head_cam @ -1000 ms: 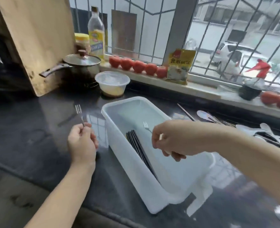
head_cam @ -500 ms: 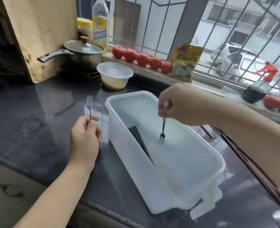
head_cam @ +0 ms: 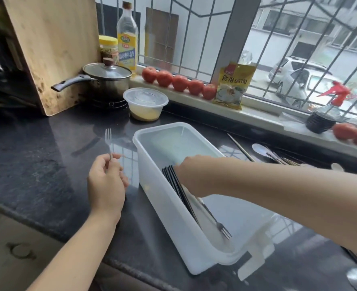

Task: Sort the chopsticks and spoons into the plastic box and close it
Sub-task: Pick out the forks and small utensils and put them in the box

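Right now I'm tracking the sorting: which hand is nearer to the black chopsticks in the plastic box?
Right. The right hand is inside the plastic box, touching the black chopsticks. The left hand is outside the box, holding a fork upright.

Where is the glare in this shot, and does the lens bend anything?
Head view: daylight from the barred window reflects as pale patches on the dark countertop beside the plastic box; wide-angle distortion tilts the cutting board and window bars; the left hand, holding a small fork, looks slightly soft.
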`<state>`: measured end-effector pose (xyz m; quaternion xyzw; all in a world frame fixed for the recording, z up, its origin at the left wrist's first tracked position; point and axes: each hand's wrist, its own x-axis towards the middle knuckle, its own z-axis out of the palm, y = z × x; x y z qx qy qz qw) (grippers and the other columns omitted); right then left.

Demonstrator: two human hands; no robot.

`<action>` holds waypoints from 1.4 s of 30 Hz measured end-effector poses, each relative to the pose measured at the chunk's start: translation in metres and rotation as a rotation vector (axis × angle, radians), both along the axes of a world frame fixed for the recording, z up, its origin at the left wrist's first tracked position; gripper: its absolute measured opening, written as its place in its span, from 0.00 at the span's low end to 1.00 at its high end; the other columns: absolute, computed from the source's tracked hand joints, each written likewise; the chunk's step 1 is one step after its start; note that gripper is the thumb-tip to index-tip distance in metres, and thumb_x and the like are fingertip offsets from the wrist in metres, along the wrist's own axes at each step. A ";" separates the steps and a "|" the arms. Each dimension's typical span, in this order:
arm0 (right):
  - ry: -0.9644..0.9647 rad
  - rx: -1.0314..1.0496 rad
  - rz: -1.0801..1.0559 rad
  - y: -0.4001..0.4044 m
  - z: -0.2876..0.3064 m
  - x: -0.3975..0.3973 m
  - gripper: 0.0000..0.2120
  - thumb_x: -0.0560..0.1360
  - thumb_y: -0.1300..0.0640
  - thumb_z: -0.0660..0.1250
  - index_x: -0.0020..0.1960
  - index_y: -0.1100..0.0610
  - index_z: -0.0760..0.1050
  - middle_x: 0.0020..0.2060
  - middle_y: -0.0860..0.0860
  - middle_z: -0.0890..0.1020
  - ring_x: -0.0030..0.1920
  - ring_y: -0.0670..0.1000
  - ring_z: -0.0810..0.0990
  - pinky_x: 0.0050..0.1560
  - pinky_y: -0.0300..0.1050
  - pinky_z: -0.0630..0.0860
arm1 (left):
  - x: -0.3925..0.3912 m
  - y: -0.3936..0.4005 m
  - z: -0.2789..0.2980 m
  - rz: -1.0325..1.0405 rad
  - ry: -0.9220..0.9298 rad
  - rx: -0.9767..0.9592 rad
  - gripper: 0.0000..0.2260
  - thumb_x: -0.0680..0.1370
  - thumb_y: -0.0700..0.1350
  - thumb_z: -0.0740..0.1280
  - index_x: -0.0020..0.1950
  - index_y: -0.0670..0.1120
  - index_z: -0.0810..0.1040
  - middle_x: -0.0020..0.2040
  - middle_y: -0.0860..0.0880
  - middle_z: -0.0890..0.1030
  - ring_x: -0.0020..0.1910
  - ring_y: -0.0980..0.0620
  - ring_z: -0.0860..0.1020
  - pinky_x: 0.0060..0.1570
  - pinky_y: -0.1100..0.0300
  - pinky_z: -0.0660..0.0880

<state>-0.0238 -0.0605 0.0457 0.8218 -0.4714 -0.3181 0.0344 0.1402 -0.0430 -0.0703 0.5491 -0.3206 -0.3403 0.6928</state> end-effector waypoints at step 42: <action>-1.317 -0.196 -0.540 0.055 0.033 -0.155 0.06 0.81 0.54 0.67 0.50 0.47 0.82 0.34 0.45 0.85 0.34 0.44 0.83 0.40 0.55 0.84 | -0.111 -0.052 0.108 -1.200 -1.017 0.886 0.04 0.75 0.29 0.73 0.48 0.34 0.82 0.33 0.44 0.82 0.29 0.52 0.82 0.35 0.62 0.82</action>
